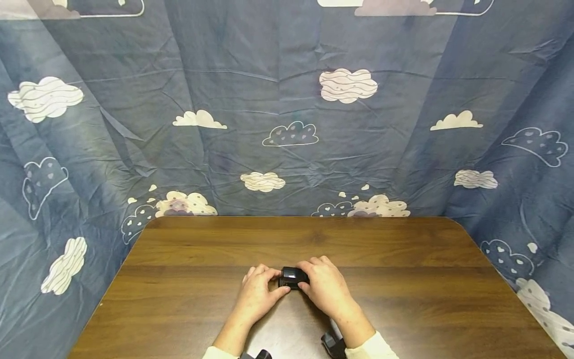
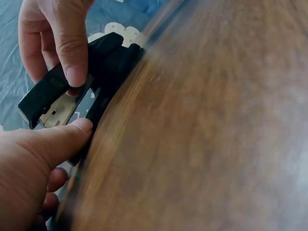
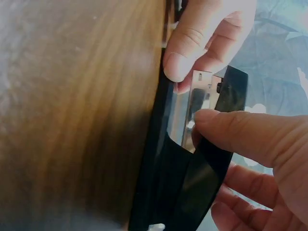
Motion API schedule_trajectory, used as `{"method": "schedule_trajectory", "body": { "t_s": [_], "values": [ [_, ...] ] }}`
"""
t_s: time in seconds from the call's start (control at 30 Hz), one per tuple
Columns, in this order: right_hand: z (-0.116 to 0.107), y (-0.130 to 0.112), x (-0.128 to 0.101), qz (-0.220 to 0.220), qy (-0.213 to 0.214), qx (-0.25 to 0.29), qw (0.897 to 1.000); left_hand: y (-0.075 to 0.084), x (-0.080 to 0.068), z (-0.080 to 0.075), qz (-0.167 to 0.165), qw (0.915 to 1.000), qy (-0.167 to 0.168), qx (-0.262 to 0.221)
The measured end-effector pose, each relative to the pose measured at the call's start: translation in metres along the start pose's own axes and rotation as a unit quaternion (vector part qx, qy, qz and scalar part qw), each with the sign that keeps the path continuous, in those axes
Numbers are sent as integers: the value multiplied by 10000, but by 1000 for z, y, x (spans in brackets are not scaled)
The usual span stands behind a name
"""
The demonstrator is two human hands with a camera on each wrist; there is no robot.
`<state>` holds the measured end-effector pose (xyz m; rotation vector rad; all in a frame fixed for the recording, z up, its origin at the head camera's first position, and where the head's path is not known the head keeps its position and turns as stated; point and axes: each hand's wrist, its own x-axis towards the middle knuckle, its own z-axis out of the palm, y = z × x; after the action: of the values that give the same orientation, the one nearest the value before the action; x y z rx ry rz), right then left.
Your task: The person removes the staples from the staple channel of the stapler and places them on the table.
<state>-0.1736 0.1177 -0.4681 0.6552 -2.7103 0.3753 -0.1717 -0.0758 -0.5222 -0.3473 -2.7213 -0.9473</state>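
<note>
A black stapler [image 1: 290, 279] lies on the wooden table between the two hands. My left hand [image 1: 259, 294] pinches its base at the front end, thumb on the near side. From the right, my right hand [image 1: 327, 286] grips the stapler's upper arm between thumb and fingers. Both wrist views show the upper arm [image 2: 45, 96] tilted up from the base [image 3: 154, 144], with a gap between them. The metal magazine [image 3: 204, 82] shows under the raised arm. Whether staples lie inside cannot be made out.
The brown wooden table [image 1: 403, 279] spreads out on all sides of the hands. A blue curtain [image 1: 287, 99] with cloud prints hangs behind it and along both sides. Black wrist-worn gear [image 1: 334, 344] shows by the right wrist.
</note>
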Motion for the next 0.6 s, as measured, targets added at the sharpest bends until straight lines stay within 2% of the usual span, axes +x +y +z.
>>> {"method": "schedule_trajectory", "body": {
  "t_s": [0.3, 0.6],
  "values": [
    [6, -3, -1, 251, -27, -15, 9997, 1, 0, 0, 5, 10000, 72, 9],
    [5, -1, -1, 149, 48, -106, 9998, 0, 1, -2, -42, 10000, -52, -51]
  ]
}}
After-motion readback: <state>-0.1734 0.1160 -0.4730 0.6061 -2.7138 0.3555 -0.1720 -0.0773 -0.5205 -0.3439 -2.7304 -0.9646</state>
